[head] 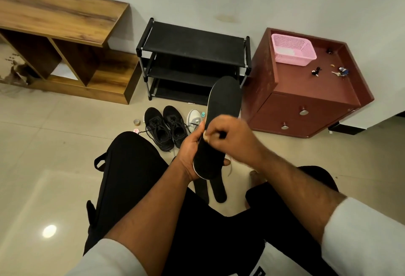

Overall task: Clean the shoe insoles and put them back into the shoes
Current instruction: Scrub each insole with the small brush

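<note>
With left hand [190,151] gripping the black insole [219,126] at its heel, right hand [228,131] fingers pinching a small pale wipe [207,135]: wipe heel-to-toe, firm support behind.

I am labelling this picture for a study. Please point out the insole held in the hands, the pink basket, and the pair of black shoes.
insole [223,102]: head view, on its black upper face.
pink basket [306,55]: head view, on its right wall.
black shoes [154,120]: head view, on the left shoe's toe.
</note>
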Tool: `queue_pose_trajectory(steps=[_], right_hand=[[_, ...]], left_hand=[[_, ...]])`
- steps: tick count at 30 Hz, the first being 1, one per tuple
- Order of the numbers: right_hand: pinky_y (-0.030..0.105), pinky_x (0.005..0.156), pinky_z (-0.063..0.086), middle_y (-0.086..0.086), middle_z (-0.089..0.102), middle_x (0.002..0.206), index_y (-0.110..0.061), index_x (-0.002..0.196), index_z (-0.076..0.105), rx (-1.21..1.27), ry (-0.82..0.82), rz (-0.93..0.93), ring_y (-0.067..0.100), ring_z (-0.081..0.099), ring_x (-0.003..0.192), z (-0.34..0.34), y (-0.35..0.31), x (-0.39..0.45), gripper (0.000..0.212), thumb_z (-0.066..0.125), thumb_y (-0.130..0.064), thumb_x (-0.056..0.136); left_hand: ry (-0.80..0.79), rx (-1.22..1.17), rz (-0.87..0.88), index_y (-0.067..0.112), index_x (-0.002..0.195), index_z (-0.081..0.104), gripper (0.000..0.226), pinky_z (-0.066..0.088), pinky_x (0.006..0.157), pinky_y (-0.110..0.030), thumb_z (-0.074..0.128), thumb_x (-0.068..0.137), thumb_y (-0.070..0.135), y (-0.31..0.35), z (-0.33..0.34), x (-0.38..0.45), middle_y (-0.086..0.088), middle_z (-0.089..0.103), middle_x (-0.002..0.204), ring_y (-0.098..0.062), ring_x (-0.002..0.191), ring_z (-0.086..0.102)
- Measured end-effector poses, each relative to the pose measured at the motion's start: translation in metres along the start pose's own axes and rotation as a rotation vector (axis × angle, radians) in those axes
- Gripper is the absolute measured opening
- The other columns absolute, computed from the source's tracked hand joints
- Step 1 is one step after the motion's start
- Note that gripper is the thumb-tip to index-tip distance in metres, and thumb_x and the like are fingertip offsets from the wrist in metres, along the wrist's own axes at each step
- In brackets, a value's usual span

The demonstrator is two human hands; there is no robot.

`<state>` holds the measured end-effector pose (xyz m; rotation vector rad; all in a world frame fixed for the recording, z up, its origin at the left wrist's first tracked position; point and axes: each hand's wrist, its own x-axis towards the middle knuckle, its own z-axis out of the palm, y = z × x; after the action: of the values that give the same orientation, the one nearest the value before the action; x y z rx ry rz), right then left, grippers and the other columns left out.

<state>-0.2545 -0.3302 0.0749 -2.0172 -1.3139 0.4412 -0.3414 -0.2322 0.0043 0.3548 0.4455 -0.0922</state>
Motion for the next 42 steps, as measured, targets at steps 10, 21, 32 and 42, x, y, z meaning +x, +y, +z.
queue_pose_trajectory(steps=[10,21,32,42], right_hand=[[0.026,0.075,0.05,-0.001,0.061,0.087,-0.013,0.085,0.069,-0.156,0.118,-0.071,0.009,0.057,0.081,-0.009,0.019,0.022,0.008,0.065,-0.007,0.08],[0.022,0.077,0.049,-0.001,0.061,0.089,-0.011,0.086,0.067,-0.094,-0.052,-0.149,0.008,0.057,0.082,0.009,-0.013,-0.011,0.005,0.066,-0.007,0.083],[0.022,0.072,0.045,-0.002,0.058,0.087,-0.012,0.085,0.066,-0.244,0.014,-0.163,0.008,0.054,0.079,-0.018,0.015,0.012,0.007,0.064,-0.007,0.083],[0.015,0.071,0.045,-0.005,0.059,0.088,-0.014,0.086,0.068,-0.239,0.111,-0.052,0.003,0.055,0.079,-0.042,0.031,0.033,0.011,0.065,-0.005,0.08]], left_hand=[[-0.095,0.048,0.001,0.018,0.123,0.067,0.054,0.057,0.065,-0.044,0.041,0.098,0.058,-0.004,0.004,0.002,-0.015,0.062,0.117,-0.03,0.099,0.061],[-0.049,-0.039,0.065,0.013,0.108,0.075,0.055,0.049,0.095,-0.045,0.041,0.099,0.054,0.004,0.002,0.0,-0.015,0.068,0.111,-0.028,0.101,0.064],[-0.152,0.024,0.032,0.017,0.116,0.07,0.057,0.057,0.07,-0.044,0.036,0.099,0.06,0.001,0.003,-0.002,-0.011,0.062,0.114,-0.026,0.099,0.06],[-0.169,-0.019,0.054,0.015,0.123,0.069,0.058,0.058,0.074,-0.05,0.037,0.098,0.056,0.003,-0.002,-0.001,-0.015,0.063,0.123,-0.03,0.109,0.061]])
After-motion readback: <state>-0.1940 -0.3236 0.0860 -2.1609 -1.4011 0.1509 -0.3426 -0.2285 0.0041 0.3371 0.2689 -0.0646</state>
